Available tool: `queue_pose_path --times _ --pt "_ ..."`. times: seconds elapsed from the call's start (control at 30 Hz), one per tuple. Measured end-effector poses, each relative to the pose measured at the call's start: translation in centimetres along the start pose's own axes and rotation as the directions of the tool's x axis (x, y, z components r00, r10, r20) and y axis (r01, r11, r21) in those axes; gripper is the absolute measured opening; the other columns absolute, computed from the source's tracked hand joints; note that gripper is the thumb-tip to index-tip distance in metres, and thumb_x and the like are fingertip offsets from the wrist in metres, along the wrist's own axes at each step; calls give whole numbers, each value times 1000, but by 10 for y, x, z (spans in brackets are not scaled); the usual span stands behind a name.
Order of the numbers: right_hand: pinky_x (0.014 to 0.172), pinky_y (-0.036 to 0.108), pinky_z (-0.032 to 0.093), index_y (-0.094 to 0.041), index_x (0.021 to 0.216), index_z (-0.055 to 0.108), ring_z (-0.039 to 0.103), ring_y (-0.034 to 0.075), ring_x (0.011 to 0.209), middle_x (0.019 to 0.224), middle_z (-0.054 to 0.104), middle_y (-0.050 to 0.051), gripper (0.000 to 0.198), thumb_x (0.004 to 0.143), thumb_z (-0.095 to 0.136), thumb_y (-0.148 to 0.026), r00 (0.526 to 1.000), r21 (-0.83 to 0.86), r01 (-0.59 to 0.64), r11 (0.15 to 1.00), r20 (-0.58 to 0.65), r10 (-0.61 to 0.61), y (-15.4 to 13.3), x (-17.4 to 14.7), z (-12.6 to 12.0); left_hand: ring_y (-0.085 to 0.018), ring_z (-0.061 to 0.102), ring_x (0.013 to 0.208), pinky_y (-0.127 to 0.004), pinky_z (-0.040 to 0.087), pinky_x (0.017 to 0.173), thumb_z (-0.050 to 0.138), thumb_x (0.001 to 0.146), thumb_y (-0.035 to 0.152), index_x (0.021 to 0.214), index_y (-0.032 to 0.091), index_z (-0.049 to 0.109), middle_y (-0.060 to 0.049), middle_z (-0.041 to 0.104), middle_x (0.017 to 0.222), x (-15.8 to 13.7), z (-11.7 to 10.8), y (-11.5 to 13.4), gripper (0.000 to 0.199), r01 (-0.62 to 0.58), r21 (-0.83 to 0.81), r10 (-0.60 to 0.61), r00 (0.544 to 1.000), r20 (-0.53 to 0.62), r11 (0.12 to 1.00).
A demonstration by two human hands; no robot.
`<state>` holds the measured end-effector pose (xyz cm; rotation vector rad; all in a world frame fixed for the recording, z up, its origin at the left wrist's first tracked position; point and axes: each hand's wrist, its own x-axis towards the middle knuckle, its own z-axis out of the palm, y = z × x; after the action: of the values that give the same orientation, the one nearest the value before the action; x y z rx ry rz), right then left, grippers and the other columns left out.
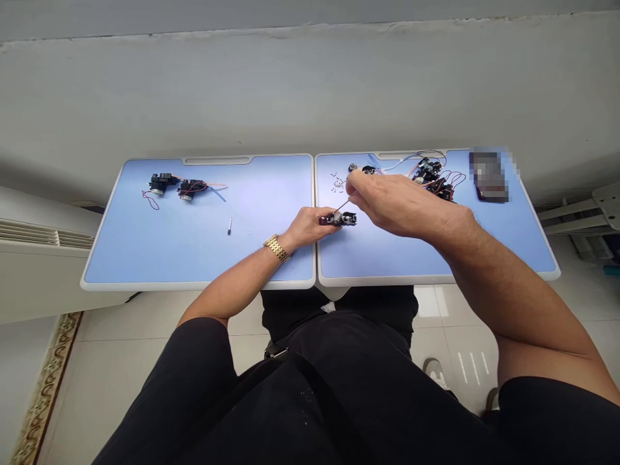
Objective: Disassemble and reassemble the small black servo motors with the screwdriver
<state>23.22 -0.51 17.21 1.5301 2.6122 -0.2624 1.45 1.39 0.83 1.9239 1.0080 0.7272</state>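
My left hand [310, 226], with a gold watch at the wrist, is closed on a small black mechanical assembly [345, 219] with a round opening at its right end. It is held low over the right table, near the seam. Above it, my right hand [371, 194] is closed round a screwdriver [341, 206]; the thin shaft slants down to the top of the assembly. Its handle is hidden in my fingers. Just beyond my right fingertips lies a scatter of small screws [338, 183].
Two black assemblies with wires [191, 188] and a small marker-like stick [229, 226] lie on the left table [145, 258]. More wired black assemblies [429, 171], a round part [352, 167] and a blurred dark flat object [490, 177] lie on the right table. A wall [310, 90] stands behind.
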Motion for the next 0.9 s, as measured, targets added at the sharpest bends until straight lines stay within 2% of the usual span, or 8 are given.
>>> queue_pose_path --times 0.27,0.37,0.5,0.77,0.9 --pt "72 38 28 -18 115 66 62 29 76 85 74 14 39 116 41 -48 996 -96 -82 992 -25 80 3 5 4 -13 64 75 -26 48 75 80 89 30 106 21 86 2 78 85 -1 1 -3 20 -2 4 2 1000 -19 1000" --pt "72 37 30 -20 120 65 62 27 75 87 75 12 35 116 41 -45 998 -19 -46 999 -34 45 6 1 5 -13 64 75 -26 48 75 80 89 30 107 21 86 1 79 86 -1 1 -5 21 -4 -6 4 1000 -16 1000" --pt "70 36 31 -21 126 61 57 23 72 94 76 11 27 115 41 -36 1000 76 -4 997 12 3 5 -2 4 -13 62 75 -26 48 75 80 89 32 107 21 86 1 79 86 -1 1 -4 21 -4 -10 4 1000 -10 1000" --pt "72 37 26 -17 122 64 59 27 75 88 75 15 40 117 40 -48 996 -105 -87 991 3 88 -6 8 0 -14 63 75 -26 47 73 81 88 33 106 22 86 2 78 84 0 1 -4 22 12 -39 -13 1000 -19 999" --pt "70 36 27 -19 127 61 58 25 75 94 77 13 32 116 39 -39 1000 -20 -8 1000 13 9 -5 6 -4 -13 63 74 -27 48 73 81 88 33 105 22 86 2 77 83 0 1 -3 21 13 -32 -13 1000 -19 999"
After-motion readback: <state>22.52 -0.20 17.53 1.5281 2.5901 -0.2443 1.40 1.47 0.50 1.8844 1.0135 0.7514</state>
